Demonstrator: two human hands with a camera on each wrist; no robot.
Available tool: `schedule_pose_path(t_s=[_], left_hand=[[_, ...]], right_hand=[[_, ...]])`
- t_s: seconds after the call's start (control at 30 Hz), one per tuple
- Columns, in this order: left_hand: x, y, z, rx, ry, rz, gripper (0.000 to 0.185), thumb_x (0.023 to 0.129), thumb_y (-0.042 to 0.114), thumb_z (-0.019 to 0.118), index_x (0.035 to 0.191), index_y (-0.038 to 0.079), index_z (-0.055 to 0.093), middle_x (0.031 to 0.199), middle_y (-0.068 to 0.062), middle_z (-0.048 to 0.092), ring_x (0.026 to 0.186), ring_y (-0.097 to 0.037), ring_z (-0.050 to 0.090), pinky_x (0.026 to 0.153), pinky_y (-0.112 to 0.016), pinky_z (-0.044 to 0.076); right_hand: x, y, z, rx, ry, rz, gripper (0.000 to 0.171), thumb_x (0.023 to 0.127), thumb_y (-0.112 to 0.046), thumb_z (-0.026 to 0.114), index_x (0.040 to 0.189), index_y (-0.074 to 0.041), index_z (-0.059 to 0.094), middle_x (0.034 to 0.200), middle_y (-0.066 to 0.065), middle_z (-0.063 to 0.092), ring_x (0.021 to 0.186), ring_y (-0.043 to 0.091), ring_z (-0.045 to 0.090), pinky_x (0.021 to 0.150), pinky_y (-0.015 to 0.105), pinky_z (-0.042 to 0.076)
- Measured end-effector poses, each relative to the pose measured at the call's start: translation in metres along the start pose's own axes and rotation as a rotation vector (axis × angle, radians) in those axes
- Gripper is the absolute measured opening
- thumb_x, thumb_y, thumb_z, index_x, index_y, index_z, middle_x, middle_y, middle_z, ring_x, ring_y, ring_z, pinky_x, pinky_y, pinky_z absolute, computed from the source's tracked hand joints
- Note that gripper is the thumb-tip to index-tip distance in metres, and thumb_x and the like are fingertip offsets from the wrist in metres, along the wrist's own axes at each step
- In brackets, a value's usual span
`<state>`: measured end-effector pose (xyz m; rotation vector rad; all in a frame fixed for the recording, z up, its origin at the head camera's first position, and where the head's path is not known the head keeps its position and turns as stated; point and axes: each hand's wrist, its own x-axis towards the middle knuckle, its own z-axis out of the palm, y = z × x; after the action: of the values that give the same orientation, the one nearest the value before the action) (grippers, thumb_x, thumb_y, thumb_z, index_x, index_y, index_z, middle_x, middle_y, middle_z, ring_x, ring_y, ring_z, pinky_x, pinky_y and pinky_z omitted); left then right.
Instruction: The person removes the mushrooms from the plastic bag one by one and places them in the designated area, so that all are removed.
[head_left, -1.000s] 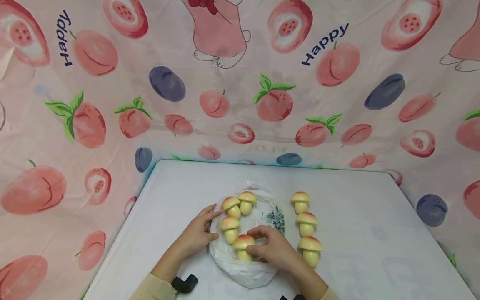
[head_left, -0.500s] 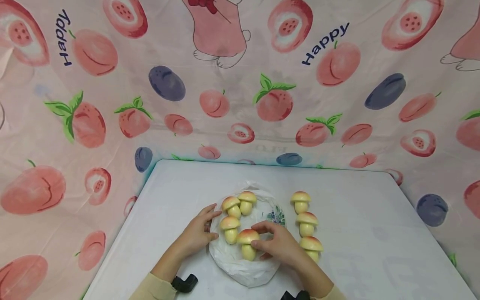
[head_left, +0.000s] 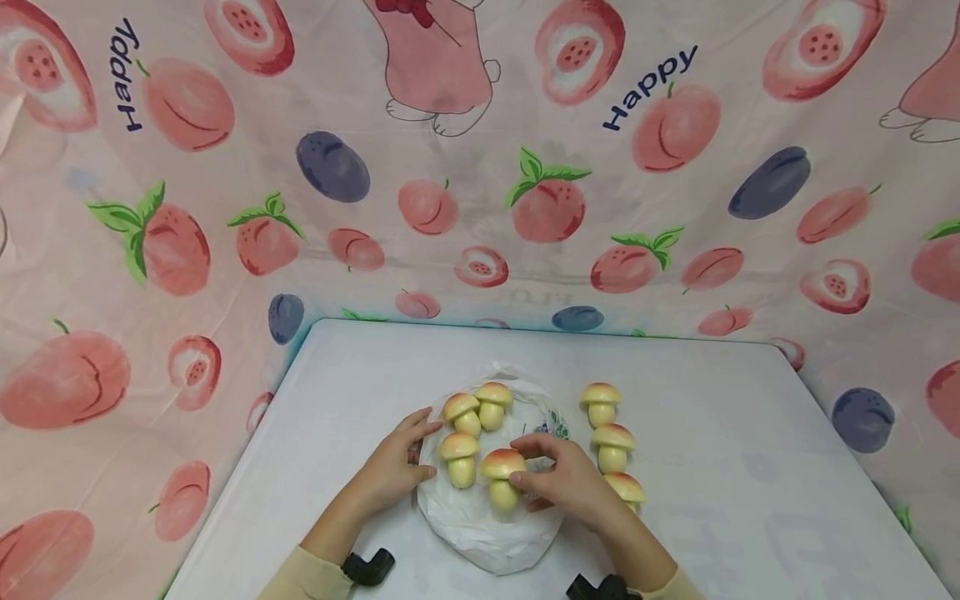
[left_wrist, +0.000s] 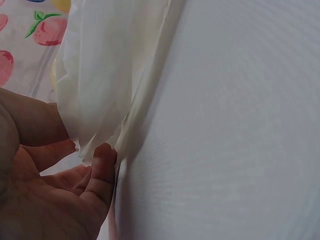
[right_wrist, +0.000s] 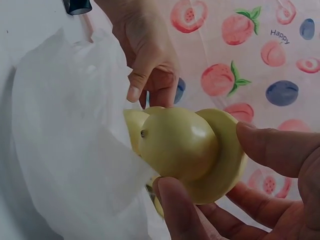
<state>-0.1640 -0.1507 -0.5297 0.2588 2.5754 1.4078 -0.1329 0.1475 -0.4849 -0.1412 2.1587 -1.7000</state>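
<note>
In the head view my right hand (head_left: 558, 479) pinches a yellow toy mushroom (head_left: 504, 479) with a reddish cap, over a white plastic bag (head_left: 487, 542) whose rim is spread out round. The right wrist view shows thumb and fingers on the cap of this mushroom (right_wrist: 177, 142), its stem end towards the camera. My left hand (head_left: 397, 467) is at the left side of the bag; in the left wrist view its fingers hold the edge of the bag (left_wrist: 100, 75). Inside the bag, at the left, sit several mushrooms, among them a near one (head_left: 460, 460).
To the right of the bag several more mushrooms stand in a column, one of them in the middle (head_left: 613, 448); the nearest is partly hidden by my right wrist. All is on a white table (head_left: 750, 467). A fruit-printed cloth (head_left: 480, 200) hangs behind.
The right hand has moved the pinched mushroom up and to the right, away from the other mushrooms in the bag. The left hand has stayed in place.
</note>
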Motion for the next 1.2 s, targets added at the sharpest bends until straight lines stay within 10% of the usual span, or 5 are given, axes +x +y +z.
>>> schedule_pose_path(t_s=[1.2], left_hand=[[0.000,0.002,-0.001,-0.032,-0.004,-0.002,0.071,0.086,-0.008,0.080,0.153,0.009,0.060,0.177,-0.007,0.033,0.157,-0.041,0.041,0.116,-0.057,0.048]], right_hand=[[-0.019,-0.021,-0.047,-0.033,0.086,-0.010,0.056,0.094,-0.017,0.083,0.143,0.002,0.062,0.145,0.027,0.062,0.088,0.021,0.077,0.070,0.042,0.067]])
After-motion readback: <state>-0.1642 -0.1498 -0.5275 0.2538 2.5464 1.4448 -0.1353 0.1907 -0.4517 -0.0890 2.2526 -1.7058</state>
